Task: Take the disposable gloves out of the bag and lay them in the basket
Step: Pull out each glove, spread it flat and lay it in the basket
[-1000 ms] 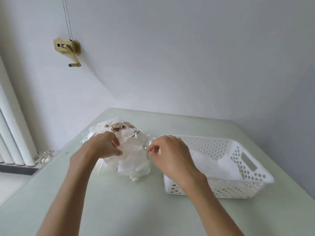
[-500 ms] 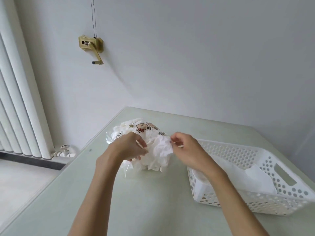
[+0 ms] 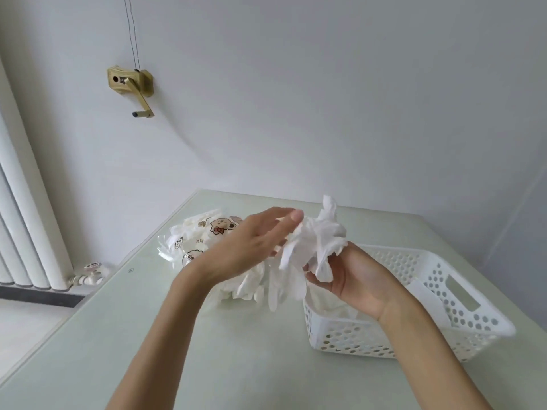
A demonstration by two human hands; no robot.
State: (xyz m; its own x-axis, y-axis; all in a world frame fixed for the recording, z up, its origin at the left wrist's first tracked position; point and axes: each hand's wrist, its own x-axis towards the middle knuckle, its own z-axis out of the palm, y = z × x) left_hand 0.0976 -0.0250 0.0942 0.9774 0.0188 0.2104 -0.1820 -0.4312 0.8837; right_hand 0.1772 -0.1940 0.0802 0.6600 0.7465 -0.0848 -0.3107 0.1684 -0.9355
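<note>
A clear bag (image 3: 195,238) printed with cartoon figures lies on the table's far left, with white gloves spilling from its near side. My right hand (image 3: 352,279) grips a crumpled bunch of white disposable gloves (image 3: 313,247), raised above the table beside the basket's left end. My left hand (image 3: 251,247) hovers over the bag with fingers straight, its fingertips touching the bunch. The white perforated basket (image 3: 461,318) stands at the right and holds some white gloves.
The pale green table (image 3: 207,350) meets the white wall at its far edge. A radiator (image 3: 26,226) with a valve stands on the left below table height. A brass crank fitting (image 3: 133,84) is fixed on the wall.
My right hand has pulled a bunch of gloves up out of the bag and lifted it toward the basket. My left hand has let go of the bag and straightened its fingers.
</note>
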